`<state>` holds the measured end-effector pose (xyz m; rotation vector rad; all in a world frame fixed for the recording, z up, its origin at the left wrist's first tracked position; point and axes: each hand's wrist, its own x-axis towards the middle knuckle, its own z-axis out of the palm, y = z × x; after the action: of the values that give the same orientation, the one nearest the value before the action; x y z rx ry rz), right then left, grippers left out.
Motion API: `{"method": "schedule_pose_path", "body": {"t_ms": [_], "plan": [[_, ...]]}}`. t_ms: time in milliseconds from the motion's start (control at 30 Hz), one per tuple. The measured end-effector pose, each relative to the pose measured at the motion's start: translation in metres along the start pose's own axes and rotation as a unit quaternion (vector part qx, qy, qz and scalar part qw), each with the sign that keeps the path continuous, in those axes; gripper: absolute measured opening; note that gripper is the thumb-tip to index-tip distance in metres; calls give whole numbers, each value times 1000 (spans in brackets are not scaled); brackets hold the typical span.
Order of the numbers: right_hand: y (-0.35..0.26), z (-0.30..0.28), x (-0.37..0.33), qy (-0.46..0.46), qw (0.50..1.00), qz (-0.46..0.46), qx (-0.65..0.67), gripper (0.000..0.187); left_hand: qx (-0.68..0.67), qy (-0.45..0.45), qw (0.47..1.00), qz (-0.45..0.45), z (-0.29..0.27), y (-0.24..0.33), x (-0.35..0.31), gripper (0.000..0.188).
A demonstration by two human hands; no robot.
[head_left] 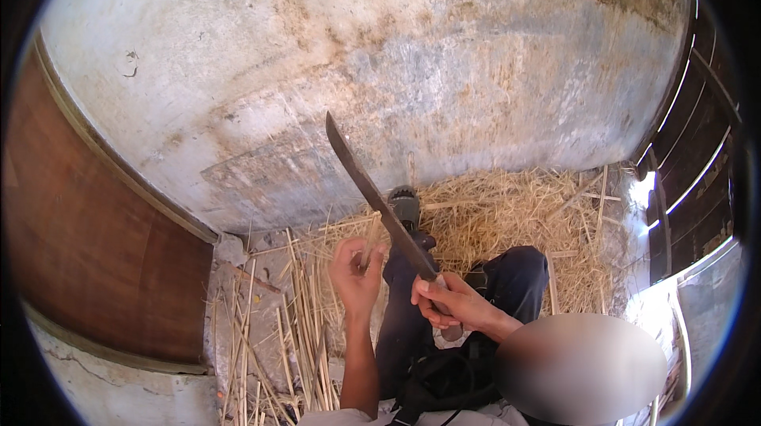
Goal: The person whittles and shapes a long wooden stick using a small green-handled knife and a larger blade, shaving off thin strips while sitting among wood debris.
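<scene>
My right hand is wrapped round the handle of a machete, whose long dark blade slants up and to the left, its tip in front of the wall. In my left hand is a short pale strip of bamboo or wood, pinched upright between thumb and fingers. The strip's upper end is close to the blade's edge; I cannot tell whether they touch. Both hands are above my legs in dark trousers.
Long thin strips lie in a pile at my left. Straw-like shavings cover the floor ahead. A stained wall rises in front, a brown wooden panel stands at the left, and dark slats at the right. A shoe shows near the wall.
</scene>
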<state>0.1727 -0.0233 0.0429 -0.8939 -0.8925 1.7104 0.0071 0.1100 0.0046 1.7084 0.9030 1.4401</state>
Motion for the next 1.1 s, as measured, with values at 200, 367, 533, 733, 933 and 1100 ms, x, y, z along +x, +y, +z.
{"method": "schedule_pose_path", "body": {"t_ms": [200, 367, 533, 733, 933, 1100], "plan": [[5, -1, 4, 7, 1000, 17, -8, 36, -144, -3, 989, -44, 2, 7, -8, 84], [8, -3, 4, 2, 999, 33, -30, 37, -146, 57, 987, -35, 1, 2, -16, 97], [-4, 4, -10, 20, 1000, 10, -16, 37, -99, 85, 990, 49, 12, 6, -7, 84], [5, 1, -38, 42, 992, -122, 18, 43, -50, 27, 957, 285, 47, 64, 50, 61], [14, -5, -74, 125, 941, -312, 40, 57, -106, -167, 876, 440, 107, 140, 83, 20], [5, -7, -92, 200, 902, -380, 50, 60, -109, -228, 882, 397, 140, 181, 80, 48]]}}
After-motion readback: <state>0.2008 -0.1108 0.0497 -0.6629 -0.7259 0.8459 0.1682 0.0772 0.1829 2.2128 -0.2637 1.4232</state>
